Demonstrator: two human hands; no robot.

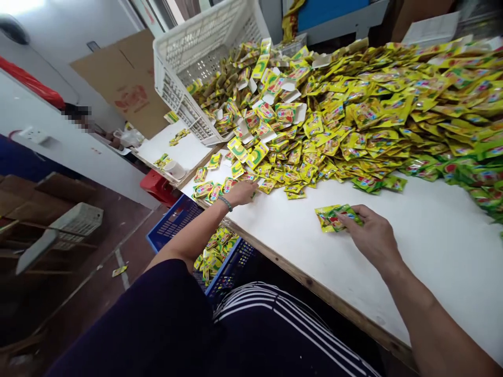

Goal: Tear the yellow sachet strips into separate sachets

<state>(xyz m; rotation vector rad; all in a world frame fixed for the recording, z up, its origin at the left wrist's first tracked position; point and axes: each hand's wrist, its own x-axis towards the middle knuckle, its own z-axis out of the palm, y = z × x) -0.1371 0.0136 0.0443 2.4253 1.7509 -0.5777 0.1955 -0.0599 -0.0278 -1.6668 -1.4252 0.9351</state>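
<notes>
My right hand point(371, 230) is closed over the white tabletop, pinching a pair of small glossy sachets, one yellow point(323, 217) and one green point(341, 217), which overlap. My left hand point(242, 193), with a beaded band at the wrist, reaches to the near edge of the heap, its fingers stretched out and partly hidden from me. Close to those fingertips lie yellow sachets point(268, 185). Small printed cartons point(203, 189) lie left of this hand along the table edge. Open-flapped cartons point(288, 112) lie beyond it.
A tilted white crate point(173, 89) spills cartons onto the table point(291, 241). Yellow sachets point(377, 120) are heaped across the back, green ones point(485, 178) at right. Below the edge, a blue crate point(167, 225) holds filled cartons. A red stool point(157, 186) and cardboard point(126, 84) are left.
</notes>
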